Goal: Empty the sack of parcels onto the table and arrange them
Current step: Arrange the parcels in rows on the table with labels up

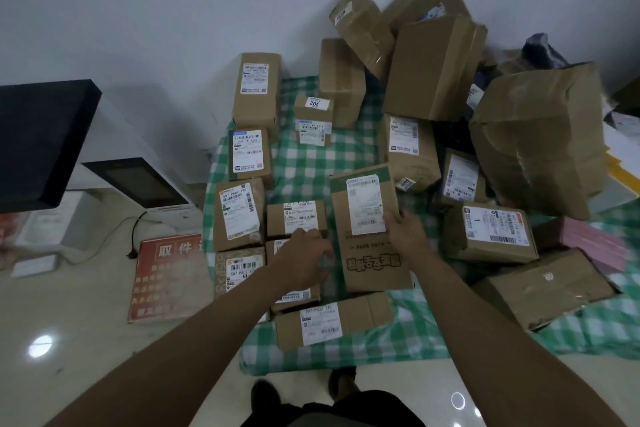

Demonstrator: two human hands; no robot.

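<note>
**Flat printed carton in hand, mid-arrangement**

We find the flat printed carton [370, 229] lying label-up on the green checked cloth [346, 152], between the sorted rows at left and the unsorted pile [433, 62] behind. Our right hand [403, 236] pinches its right edge; our left hand [304, 260] hovers loosely curled, holding nothing. We judge it stiff and light, with a slick taped face: best taken by opposite edges.

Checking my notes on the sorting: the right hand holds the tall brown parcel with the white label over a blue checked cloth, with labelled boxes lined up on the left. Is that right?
Not quite: the checked cloth is green and white, not blue, as the head view shows. The rest stands: the right hand holds the tall brown parcel by its edge, and labelled boxes line up on the left.
</note>
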